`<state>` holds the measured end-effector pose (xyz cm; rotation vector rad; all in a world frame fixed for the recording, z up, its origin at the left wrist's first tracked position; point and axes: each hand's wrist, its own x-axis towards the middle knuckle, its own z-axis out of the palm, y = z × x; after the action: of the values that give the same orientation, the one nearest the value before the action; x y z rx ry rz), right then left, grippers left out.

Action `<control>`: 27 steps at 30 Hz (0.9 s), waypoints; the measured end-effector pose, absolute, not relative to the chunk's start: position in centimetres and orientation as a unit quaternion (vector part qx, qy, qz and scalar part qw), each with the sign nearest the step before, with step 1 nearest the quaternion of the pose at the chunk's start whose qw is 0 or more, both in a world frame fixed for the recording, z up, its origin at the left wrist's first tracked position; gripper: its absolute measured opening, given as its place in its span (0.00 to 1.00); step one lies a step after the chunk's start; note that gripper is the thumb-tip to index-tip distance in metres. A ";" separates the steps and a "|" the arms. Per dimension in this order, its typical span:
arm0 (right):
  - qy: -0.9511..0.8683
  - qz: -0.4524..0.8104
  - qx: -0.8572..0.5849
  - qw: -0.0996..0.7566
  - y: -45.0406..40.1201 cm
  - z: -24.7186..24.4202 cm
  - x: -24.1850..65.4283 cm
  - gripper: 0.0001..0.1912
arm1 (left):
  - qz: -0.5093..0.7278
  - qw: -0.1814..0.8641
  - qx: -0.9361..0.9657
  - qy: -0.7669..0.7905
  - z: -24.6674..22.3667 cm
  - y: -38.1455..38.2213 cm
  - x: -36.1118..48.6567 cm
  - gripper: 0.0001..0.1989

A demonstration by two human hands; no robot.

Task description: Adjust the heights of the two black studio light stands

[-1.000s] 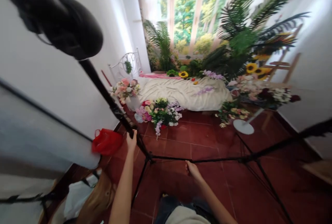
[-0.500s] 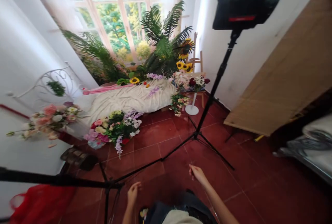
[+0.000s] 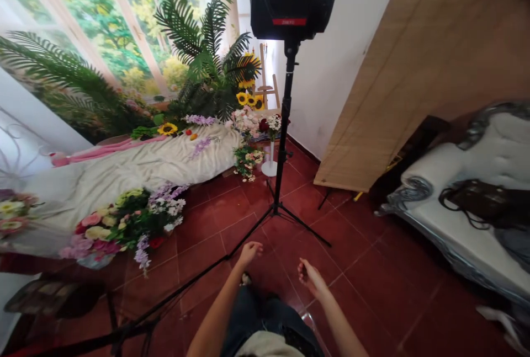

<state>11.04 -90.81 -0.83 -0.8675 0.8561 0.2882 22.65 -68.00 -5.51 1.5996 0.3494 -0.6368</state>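
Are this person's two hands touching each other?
Apart: the head view shows red floor tiles plainly between the left hand and the right hand.

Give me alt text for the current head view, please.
The person's left hand and right hand are apart above a red tiled floor, gripping nothing visible. Ahead stands a black lamp on a tripod; left, flowers before a cream-draped bed; right, a white sofa holding a dark bag.

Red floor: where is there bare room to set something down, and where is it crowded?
Bare tiles stretch between the right hand and the sofa. It is crowded beside the white cloth, where flowers cluster, and where the black stand spreads its legs.
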 end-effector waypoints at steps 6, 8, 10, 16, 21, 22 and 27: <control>0.367 0.220 -0.232 0.874 -92.6 1.3 18.1 0.12 | -0.182 0.699 0.690 0.047 1.0 -72.3 36.4 0.13; 0.318 0.228 -0.182 0.902 -93.2 2.8 22.1 0.12 | -0.169 0.704 0.689 0.009 3.1 -73.7 40.5 0.13; 0.272 0.217 -0.162 0.923 -93.8 4.6 27.1 0.12 | -0.165 0.703 0.691 -0.021 5.1 -75.1 44.1 0.13; 0.176 0.150 -0.190 0.954 -96.2 10.2 43.0 0.12 | -0.066 0.719 0.686 -0.090 9.9 -79.7 54.2 0.12; 0.168 0.139 -0.183 0.959 -97.8 12.7 51.5 0.16 | 0.019 0.749 0.640 -0.171 13.1 -84.5 60.7 0.21; 0.174 0.143 -0.192 0.955 -98.0 13.0 52.6 0.17 | 0.010 0.750 0.636 -0.181 13.5 -85.4 61.5 0.21; 0.206 0.197 -0.222 0.932 -99.1 12.9 56.0 0.19 | -0.047 0.724 0.660 -0.197 13.9 -88.0 63.2 0.16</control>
<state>56.02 -99.09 12.92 -0.4540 0.4214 0.4036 63.17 -88.01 13.89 1.4568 -0.4339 -0.1038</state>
